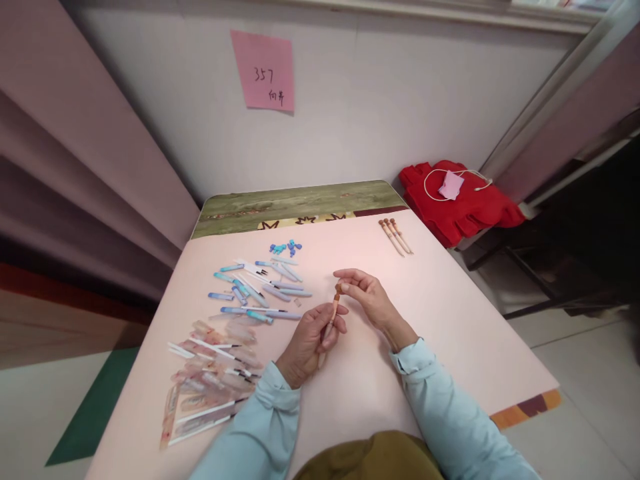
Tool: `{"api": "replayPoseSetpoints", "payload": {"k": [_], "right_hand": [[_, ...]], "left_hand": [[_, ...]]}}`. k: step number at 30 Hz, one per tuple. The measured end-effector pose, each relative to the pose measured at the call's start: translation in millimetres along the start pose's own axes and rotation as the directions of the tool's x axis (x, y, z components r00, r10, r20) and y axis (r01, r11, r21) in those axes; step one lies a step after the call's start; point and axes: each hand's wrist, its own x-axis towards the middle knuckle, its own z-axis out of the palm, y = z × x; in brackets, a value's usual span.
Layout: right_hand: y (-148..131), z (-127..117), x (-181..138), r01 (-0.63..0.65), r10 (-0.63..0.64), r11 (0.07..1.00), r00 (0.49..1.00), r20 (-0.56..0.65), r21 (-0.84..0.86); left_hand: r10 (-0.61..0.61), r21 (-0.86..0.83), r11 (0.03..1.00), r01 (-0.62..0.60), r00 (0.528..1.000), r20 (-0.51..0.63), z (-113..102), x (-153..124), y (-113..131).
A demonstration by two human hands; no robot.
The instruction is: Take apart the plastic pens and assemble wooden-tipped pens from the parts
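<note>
Between my two hands, over the middle of the table, is a beige pen (pixel 329 329) with a brown figure-shaped top. My left hand (pixel 314 337) wraps its fingers round the barrel, and the pen's lower end points down toward me. At the upper end, my right hand (pixel 369 297) pinches the brown top (pixel 339 289) between thumb and fingers. Several similar pens (pixel 393 237) with brown tops lie side by side at the far right of the table. Left of my hands lie loose blue and lilac pen parts (pixel 250 287).
Small blue pieces (pixel 286 249) lie behind the pen parts. Nearer me at the left are clear wrappers (pixel 215 367) with white refills (pixel 210 417). A red cloth item (pixel 455 207) with a white cord sits beyond the table's right edge. A pink note (pixel 264 71) hangs on the wall.
</note>
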Motion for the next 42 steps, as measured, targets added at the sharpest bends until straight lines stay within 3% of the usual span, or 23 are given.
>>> {"api": "replayPoseSetpoints", "payload": {"k": [10, 15, 21, 28, 42], "right_hand": [[11.7, 6.8, -0.5, 0.03, -0.032, 0.996, 0.999, 0.027, 0.08], [17.0, 11.1, -0.8, 0.003, -0.009, 0.984, 0.999, 0.034, 0.176], [10.7, 9.8, -4.4, 0.01, -0.015, 0.998, 0.996, 0.092, 0.057], [1.9, 8.5, -6.9, 0.112, -0.1, 0.988, 0.988, 0.115, -0.106], [8.9, 13.3, -4.7, 0.06, -0.057, 0.997, 0.997, 0.06, -0.054]], "left_hand": [[-0.077, -0.14, 0.987, 0.078, 0.997, 0.016, -2.8, -2.0, -0.6], [-0.056, -0.149, 0.987, 0.062, 0.998, 0.041, -5.0, -2.1, -0.7], [0.014, -0.067, 0.998, -0.012, 1.0, 0.022, -3.2, -0.4, -2.9], [0.025, -0.018, 1.0, -0.026, 0.999, -0.03, 1.6, -1.8, -3.2], [0.059, 0.01, 0.998, -0.058, 0.994, -0.094, 2.7, 0.3, -3.8]]}}
